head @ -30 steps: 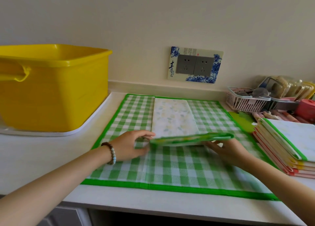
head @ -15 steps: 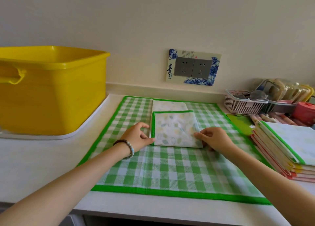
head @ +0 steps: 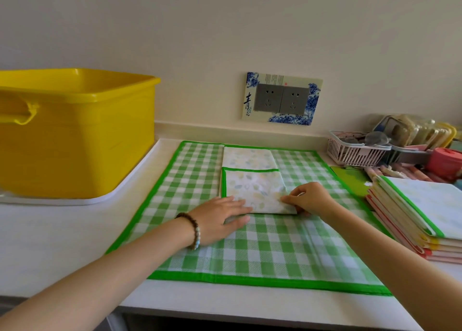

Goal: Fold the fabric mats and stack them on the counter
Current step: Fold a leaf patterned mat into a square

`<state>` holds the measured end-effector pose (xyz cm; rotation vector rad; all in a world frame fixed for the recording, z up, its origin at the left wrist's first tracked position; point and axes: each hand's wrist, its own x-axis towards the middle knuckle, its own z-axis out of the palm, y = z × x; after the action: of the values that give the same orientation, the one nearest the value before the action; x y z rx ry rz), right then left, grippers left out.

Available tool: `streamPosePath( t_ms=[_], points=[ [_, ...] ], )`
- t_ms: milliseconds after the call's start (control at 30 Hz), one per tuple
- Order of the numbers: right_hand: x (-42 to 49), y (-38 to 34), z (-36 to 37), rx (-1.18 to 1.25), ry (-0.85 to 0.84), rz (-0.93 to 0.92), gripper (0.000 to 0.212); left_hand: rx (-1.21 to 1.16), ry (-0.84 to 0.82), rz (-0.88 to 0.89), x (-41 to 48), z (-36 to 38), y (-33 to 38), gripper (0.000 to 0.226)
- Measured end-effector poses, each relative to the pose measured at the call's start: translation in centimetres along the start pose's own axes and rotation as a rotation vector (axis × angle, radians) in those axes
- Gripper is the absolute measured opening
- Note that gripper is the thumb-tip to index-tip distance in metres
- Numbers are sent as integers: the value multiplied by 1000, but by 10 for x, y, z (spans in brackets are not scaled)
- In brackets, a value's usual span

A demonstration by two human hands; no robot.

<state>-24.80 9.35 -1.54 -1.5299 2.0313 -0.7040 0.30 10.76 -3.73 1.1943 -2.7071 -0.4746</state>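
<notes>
**Folding the Floral Mat: Handling and Clearances**

The floral mat point(head: 255, 188) is lying in the middle of the green checked mat point(head: 275, 250), which is spread flat on the counter point(head: 50, 243). Its near part is lying doubled over, and a single layer is showing beyond the green-edged flap. The left hand point(head: 220, 215) is pressing flat, fingers straight, on the near left corner. The right hand point(head: 310, 198) is pinching the near right corner between curled fingers and thumb.

Handling: the mat is looking thin, light and limp. It is likely to sag if lifted by one point and to slide on the cloth beneath. Both near corners look like the best hold, with one palm pinning the layers.

Surroundings: a stack of folded mats point(head: 420, 213) is sitting at the right, just beside the checked mat's edge. A yellow tub point(head: 75, 130) is standing at the left, well apart. A white basket point(head: 355, 150) is sitting behind. The way to the stack is crossing only the checked mat.
</notes>
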Motion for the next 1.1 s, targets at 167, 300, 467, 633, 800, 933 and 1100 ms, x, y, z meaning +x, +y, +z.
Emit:
streamPosePath(
  t_ms=[167,300,467,633,800,933,1100],
  points=[
    [-19,5,14,-220,185,-350,41,55,-44,-1,-5,3,-1,56],
    [-49,3,28,-438,-32,-710,45,64,-46,13,-4,3,-1,51],
    [-62,5,36,-573,-187,-683,49,63,-41,10,-3,3,-1,50],
    [-57,13,26,-576,-238,-669,47,79,-50,6,-5,1,-1,50],
    [-50,39,1,-486,-264,-602,47,-22,-45,-17,-9,1,-9,48],
    [-50,59,-12,-448,-268,-606,48,-79,-34,-32,-16,-3,-20,46],
    [-47,57,-15,-433,-220,-621,41,-60,-4,-47,-20,-2,-21,46]
  ],
)
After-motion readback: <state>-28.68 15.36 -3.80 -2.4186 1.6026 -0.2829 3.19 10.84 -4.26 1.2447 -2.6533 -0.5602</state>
